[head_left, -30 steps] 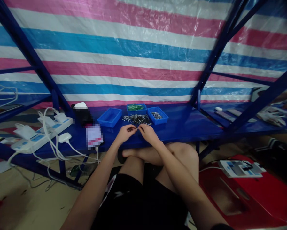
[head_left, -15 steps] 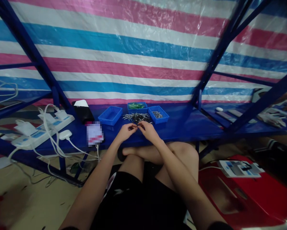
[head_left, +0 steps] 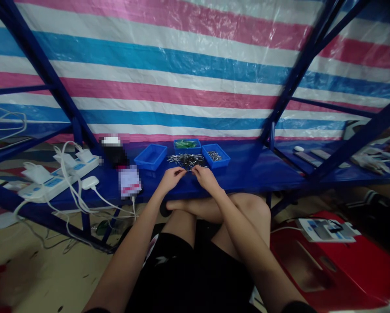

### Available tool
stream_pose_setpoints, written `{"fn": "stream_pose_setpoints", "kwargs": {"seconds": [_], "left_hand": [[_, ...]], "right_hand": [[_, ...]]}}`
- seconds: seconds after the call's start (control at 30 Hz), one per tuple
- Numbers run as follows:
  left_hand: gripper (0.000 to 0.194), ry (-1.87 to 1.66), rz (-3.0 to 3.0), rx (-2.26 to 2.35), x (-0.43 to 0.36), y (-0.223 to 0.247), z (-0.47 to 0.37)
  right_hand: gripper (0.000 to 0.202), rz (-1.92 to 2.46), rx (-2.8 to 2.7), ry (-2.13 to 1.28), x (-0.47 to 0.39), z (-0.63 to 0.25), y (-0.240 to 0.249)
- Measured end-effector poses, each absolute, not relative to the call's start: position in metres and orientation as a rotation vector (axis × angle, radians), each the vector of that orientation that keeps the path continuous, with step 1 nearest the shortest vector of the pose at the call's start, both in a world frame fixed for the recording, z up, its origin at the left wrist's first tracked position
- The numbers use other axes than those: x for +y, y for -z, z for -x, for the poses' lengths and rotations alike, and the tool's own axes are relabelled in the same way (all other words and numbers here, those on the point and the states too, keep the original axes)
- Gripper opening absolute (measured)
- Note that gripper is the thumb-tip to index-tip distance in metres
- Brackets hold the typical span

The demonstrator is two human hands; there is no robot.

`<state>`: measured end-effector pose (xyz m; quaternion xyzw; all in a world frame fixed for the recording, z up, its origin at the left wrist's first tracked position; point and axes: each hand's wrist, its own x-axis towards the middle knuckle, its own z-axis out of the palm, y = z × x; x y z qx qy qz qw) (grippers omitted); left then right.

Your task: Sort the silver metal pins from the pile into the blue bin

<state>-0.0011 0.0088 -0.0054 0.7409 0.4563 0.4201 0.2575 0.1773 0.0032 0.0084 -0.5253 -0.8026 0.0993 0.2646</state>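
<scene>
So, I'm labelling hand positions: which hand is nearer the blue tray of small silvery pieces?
Right. The right hand is in front of the tray, slightly to its left; the left hand is farther left, beyond the right hand.

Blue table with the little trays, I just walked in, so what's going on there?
The left hand and right hand are pinching a thin piece between them, too small to identify. They are over the near side of the blue table, by a loose pile of thin, shiny pieces. Behind the pile is a tray of green items; to its right, a tray of small metallic pieces; to its left, another blue tray.
</scene>
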Motion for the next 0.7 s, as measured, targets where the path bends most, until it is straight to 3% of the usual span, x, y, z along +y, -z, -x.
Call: {"fn": "stream_pose_setpoints", "kwargs": {"seconds": [0.37,0.57,0.7], "left_hand": [[0.038,-1.131,-2.042,1.328,0.01,0.004,0.003],[0.042,-1.291,-1.853,1.417,0.013,0.007,0.004],[0.031,-1.301,-1.897,1.512,0.014,0.008,0.006]], "right_hand": [[0.014,1.0,-2.128,-0.442,0.0,-0.174,-0.012],[0.028,1.158,-1.634,-0.477,0.015,-0.188,-0.015],[0.062,1.273,-1.536,-0.629,0.018,-0.195,-0.012]]}}
